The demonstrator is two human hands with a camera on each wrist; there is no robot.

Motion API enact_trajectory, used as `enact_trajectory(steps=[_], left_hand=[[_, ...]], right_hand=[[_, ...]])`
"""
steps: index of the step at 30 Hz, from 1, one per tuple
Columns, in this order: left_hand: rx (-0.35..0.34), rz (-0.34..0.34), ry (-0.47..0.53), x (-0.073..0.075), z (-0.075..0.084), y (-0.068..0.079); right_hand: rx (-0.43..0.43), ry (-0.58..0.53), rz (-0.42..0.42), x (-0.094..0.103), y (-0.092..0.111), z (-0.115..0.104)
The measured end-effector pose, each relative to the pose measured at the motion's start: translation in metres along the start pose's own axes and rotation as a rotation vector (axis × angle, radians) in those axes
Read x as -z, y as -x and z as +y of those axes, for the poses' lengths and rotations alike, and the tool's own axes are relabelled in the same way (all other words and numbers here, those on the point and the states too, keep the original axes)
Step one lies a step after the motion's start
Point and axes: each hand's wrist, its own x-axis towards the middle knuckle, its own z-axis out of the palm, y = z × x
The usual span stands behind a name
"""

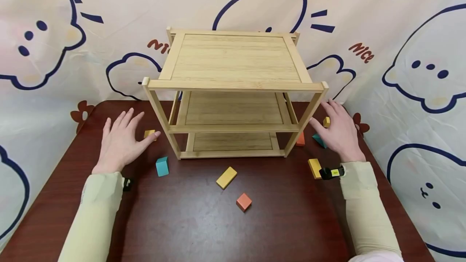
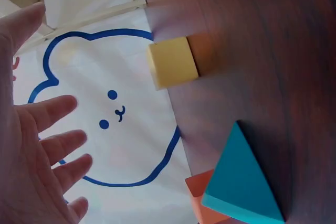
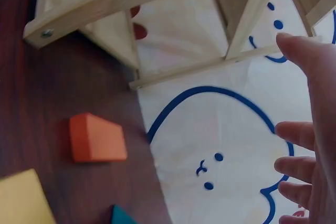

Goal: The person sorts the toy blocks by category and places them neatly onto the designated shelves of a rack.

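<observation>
A three-tier light wooden shelf (image 1: pixel 236 86) stands between my two hands. To its left, my left hand (image 1: pixel 121 140) is held with its fingers spread and holds nothing, its thumb overlapping a yellow block (image 1: pixel 148 133) in the head view. In the left wrist view a teal triangular block (image 2: pixel 244 182) partly covers an orange block (image 2: pixel 197 184). My right hand (image 1: pixel 340 130) is on the other side, fingers extended and holding nothing. Nearest it are a teal block (image 1: pixel 319 140), a small yellow block (image 1: pixel 326 122) and an orange block (image 3: pixel 100 139).
In front of the shelf, a yellow block (image 1: pixel 226 178) and an orange cube (image 1: pixel 244 202) lie on the dark brown table (image 1: pixel 189 221). Another yellow block (image 1: pixel 314 168) is by my right wrist. A cartoon-printed white cloth (image 1: pixel 120 19) borders the table at the back and sides.
</observation>
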Motion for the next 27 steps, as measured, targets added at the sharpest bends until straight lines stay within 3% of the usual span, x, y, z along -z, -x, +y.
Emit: enact_trajectory(steps=[7, 19, 27], left_hand=[[-0.013, -0.001, 0.060, 0.000, 0.007, 0.003], [-0.024, -0.023, 0.089, 0.001, 0.018, 0.019], [-0.070, -0.030, 0.102, 0.000, 0.021, 0.031]], right_hand=[[0.026, -0.058, 0.067, 0.018, 0.001, -0.015], [0.207, -0.177, 0.301, 0.055, -0.003, -0.049], [0.333, -0.233, 0.395, 0.078, -0.008, -0.071]])
